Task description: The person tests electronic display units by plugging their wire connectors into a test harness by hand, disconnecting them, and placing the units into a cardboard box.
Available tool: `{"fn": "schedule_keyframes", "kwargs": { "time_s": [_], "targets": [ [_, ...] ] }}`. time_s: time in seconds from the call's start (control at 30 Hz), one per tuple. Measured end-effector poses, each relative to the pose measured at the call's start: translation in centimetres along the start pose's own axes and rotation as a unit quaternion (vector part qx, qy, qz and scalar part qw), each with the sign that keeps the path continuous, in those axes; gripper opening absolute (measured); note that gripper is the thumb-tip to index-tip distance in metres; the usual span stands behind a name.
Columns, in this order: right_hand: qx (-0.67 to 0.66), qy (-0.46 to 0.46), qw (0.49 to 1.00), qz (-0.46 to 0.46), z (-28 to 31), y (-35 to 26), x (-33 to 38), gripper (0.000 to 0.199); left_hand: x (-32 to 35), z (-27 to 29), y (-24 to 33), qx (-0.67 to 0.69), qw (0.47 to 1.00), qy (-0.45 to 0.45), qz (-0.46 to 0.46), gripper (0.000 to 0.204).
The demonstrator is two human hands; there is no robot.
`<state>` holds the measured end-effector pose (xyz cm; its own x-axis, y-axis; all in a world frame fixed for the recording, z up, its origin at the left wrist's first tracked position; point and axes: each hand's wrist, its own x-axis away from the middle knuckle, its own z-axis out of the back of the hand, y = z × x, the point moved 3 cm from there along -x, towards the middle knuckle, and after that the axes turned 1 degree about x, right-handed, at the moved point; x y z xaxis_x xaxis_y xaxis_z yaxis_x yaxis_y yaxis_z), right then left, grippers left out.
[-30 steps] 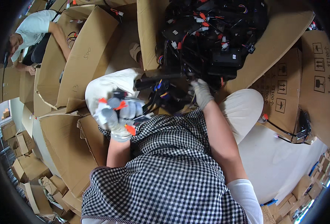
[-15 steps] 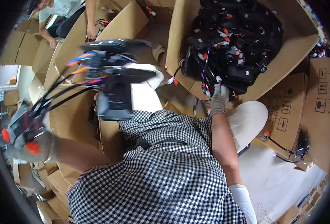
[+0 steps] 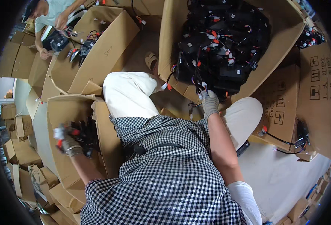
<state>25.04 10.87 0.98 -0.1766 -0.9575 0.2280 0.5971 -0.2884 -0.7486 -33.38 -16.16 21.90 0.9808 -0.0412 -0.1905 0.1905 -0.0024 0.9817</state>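
Now that black units (image 3: pixel 86 131) have entered the left carton (image 3: pixel 62 107), the left hand's (image 3: pixel 70 145) fingers blur beyond telling; the right hand's (image 3: pixel 210 102) clamp wires (image 3: pixel 203 87) at the large carton's (image 3: pixel 276 56) near edge.

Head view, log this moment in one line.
left hand: blurred, at red connectors over left carton | right hand: gripping cables by large carton | large carton: heaped black units

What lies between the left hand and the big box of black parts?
In the head view: dark parts, a cardboard wall, then the white-trousered left leg.
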Motion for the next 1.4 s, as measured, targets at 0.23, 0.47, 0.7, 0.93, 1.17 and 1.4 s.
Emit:
{"fn": "schedule_keyframes", "kwargs": {
  "time_s": [0.23,0.47,0.7,0.93,1.17,1.4],
  "targets": [
    [-0.444,0.123,0.880,-0.114,3.7,-4.3,3.3,0.015,6.9,-2.7,-7.4,-0.658,0.499,-0.564,-0.016,0.038],
    [-0.432,0.097,0.895,-0.048,0.8,-5.2,4.4,0.021,17.0,-17.7,9.2,-0.083,0.870,-0.465,-0.139,0.036],
    [-0.011,-0.034,0.975,0.218,-0.4,-8.1,8.0,0.022,36.9,-28.2,-2.7,0.017,0.682,-0.722,0.115,0.055],
    [0.073,-0.159,0.965,0.193,-0.3,-8.7,9.3,0.021,37.2,-26.5,-0.7,0.086,0.721,-0.611,0.315,0.048],
    [-0.363,-0.312,0.863,-0.161,6.8,-10.5,13.0,0.033,35.9,-21.2,-0.4,-0.025,0.695,-0.671,0.258,0.065],
    [-0.280,-0.230,0.931,-0.040,7.6,-11.7,12.2,0.030,36.5,-20.0,-2.7,-0.087,0.527,-0.834,0.137,0.038]
  ]
}}
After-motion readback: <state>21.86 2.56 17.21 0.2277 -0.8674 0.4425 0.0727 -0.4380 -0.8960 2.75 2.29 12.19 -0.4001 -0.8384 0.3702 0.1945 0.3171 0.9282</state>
